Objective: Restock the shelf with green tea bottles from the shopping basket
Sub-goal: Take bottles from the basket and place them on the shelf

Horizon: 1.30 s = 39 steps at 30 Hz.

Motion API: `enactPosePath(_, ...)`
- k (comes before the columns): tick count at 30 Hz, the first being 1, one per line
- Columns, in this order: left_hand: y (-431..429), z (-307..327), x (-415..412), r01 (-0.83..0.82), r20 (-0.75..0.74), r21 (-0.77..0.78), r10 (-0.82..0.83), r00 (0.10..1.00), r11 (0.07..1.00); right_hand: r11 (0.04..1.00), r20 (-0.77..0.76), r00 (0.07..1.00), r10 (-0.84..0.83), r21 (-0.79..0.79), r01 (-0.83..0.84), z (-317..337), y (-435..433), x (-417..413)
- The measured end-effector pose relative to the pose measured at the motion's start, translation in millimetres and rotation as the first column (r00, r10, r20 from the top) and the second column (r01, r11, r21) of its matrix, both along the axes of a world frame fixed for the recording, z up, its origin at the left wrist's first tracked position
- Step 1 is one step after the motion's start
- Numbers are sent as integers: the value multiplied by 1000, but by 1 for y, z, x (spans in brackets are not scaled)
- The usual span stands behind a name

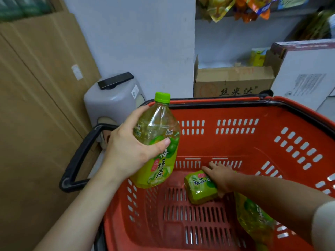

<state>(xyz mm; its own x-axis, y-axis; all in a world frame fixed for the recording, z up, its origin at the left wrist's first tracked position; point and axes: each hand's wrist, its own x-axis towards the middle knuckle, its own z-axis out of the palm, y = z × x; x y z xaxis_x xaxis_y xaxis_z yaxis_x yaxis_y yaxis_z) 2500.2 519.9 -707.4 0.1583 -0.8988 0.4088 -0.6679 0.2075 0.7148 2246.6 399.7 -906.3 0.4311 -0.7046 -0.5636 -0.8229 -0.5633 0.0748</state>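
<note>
My left hand [134,144] grips an upright green tea bottle [159,142] with a green cap, held above the left rim of the red shopping basket [253,134]. Down inside the basket my right hand [220,176] wraps around a second green tea bottle [199,187] that lies on its side on the basket floor. A third bottle [253,220] lies under my right forearm, partly hidden by it.
The basket's black handle [78,160] hangs off its left side. A grey plastic unit [110,102] stands behind the basket against the white wall. Cardboard boxes [233,82] sit at the back right under a shelf with snack bags [235,6]. Brown cardboard panels [36,105] stand at left.
</note>
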Motion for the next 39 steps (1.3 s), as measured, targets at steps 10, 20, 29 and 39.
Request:
enactPosePath(10, 3, 6, 6, -40, -186, -101, 21, 982, 994, 880, -118, 915, 385, -250, -403, 178, 7, 47)
enactPosePath(20, 48, 67, 30, -198, -417, -331, 46, 908, 923, 272, -230, 708, 668, -810, -520, 340, 53, 57)
enactPosePath(29, 195, 192, 132, -271, -87, -526, 266, 960, 806, -59, -160, 395, 905, -965, -257, 433, 116, 205)
enactPosePath(39, 347, 268, 247, -527, 29, -629, 695, 719, 572, -136, -162, 149, 976, -976, -169, 510, 224, 408)
